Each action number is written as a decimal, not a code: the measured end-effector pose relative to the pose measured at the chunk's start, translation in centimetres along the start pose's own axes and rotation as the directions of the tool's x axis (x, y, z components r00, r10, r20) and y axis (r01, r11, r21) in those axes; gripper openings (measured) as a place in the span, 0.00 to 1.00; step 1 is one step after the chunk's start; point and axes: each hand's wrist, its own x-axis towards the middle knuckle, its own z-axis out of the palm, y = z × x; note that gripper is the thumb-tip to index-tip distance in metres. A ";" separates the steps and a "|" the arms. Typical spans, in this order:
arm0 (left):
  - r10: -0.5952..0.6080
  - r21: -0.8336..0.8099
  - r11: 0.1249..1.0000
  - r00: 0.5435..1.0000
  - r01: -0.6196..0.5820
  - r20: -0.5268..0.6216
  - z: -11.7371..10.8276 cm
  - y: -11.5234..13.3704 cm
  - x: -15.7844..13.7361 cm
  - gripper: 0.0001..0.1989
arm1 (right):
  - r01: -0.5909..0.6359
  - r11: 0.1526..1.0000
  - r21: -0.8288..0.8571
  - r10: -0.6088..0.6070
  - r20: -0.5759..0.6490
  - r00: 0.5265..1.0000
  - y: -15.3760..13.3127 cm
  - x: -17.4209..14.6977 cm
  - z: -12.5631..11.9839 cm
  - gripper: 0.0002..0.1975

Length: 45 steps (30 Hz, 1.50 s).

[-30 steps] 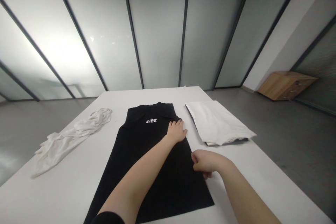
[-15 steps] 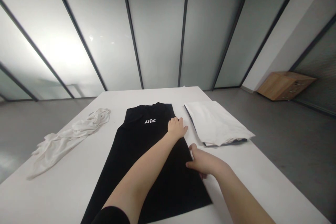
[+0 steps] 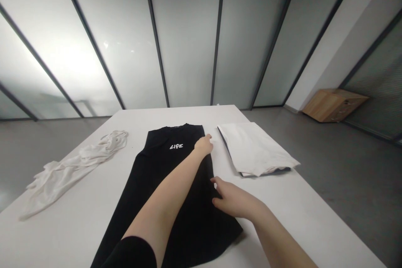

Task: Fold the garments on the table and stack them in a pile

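A black T-shirt [image 3: 157,171] with small white lettering on its chest lies spread on the white table, collar toward the far end. My left hand [image 3: 204,145] reaches across it and is closed on its right edge near the upper part; some fingertips are hidden. Lower down the same edge, my right hand [image 3: 234,199] pinches the fabric between thumb and fingers. Between and below my hands the edge bends inward, and the bottom right corner is lifted a little. My left forearm covers part of the shirt.
A folded white cloth item [image 3: 256,148] with a dark layer under it lies on the right of the table [image 3: 314,226]. A crumpled white garment [image 3: 78,165] lies along the left. Beyond the table stand frosted glass panels and a wooden cabinet [image 3: 334,105] on the floor.
My right hand has moved left, drawing the shirt's right edge inward. The bottom right corner has shifted left and curled. My left hand stays near the upper edge, with its fingers drawn together.
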 end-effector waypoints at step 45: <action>-0.083 -0.285 0.957 0.994 0.059 -0.075 -7.2 -14.2 -0.1 0.22 | 0.616 0.788 -0.028 -0.567 0.357 0.742 -3.4 -0.1 6.2 0.24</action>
